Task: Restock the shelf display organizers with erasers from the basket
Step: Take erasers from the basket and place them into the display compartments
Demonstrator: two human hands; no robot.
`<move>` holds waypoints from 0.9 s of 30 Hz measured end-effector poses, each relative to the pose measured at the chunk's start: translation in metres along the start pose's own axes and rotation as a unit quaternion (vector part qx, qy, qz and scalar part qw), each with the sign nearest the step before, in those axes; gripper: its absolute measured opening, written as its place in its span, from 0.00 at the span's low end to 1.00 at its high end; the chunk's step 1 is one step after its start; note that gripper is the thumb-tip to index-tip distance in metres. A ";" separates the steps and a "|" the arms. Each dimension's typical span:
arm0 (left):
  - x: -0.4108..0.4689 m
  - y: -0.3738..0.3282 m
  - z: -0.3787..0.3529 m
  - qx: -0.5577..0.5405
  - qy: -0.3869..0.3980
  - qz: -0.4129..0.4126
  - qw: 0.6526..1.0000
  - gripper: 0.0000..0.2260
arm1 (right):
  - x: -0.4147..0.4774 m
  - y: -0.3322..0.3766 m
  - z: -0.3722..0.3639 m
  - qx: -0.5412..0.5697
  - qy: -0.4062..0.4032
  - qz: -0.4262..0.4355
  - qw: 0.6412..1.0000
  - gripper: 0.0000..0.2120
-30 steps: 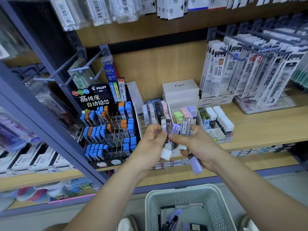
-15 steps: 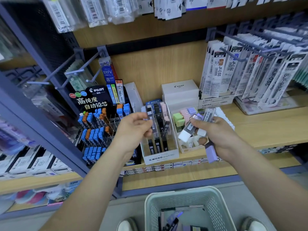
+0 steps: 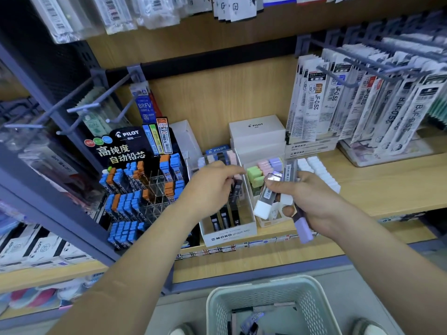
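Three erasers [image 3: 264, 201] at least fill the right hand [image 3: 312, 201], its fingers clenched round them: a white block in a grey sleeve pokes out down and to the left; a second stands up by the thumb; a lilac one juts from under the palm. The bundle hangs over the front of the organizer [image 3: 271, 223], a white tray on the shelf [image 3: 387, 184] with green, pink and lilac blocks in its back cells; a row of white blocks [image 3: 316, 170] lies just right of it, partly hidden by the hand. The left hand [image 3: 217, 187] hovers over the MONO box [image 3: 229, 234] beside the organizer, fingertips bunched against the thumb; whether they pinch anything I cannot tell; hand and wrist cover much of that box. Left of it stands the lead rack [image 3: 135, 184], blue and orange cases in clear cells; behind the organizer sits a white box [image 3: 256, 128]; refills [image 3: 314, 110] hang on the right, grey hooks [image 3: 96, 107] stick out on the left. The basket [image 3: 254, 290] sits low at the frame's bottom edge, well apart from the hands; dark and lilac items lie inside, too blurred to name.
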State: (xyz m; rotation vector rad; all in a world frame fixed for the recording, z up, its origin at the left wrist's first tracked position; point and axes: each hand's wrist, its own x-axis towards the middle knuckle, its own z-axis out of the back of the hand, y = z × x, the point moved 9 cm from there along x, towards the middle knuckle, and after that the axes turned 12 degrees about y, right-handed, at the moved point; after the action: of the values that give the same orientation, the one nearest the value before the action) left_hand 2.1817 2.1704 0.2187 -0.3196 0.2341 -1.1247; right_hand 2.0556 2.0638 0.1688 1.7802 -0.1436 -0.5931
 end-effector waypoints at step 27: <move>-0.015 0.030 0.013 -0.167 -0.112 0.087 0.976 0.10 | -0.002 0.011 -0.016 0.051 0.020 0.007 0.998 0.03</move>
State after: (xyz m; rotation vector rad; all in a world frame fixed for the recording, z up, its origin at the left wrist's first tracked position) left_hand 2.2053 2.1971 0.2204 -0.7084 0.2458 -0.8662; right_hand 2.0634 2.0753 0.1828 1.8866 -0.1615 -0.5475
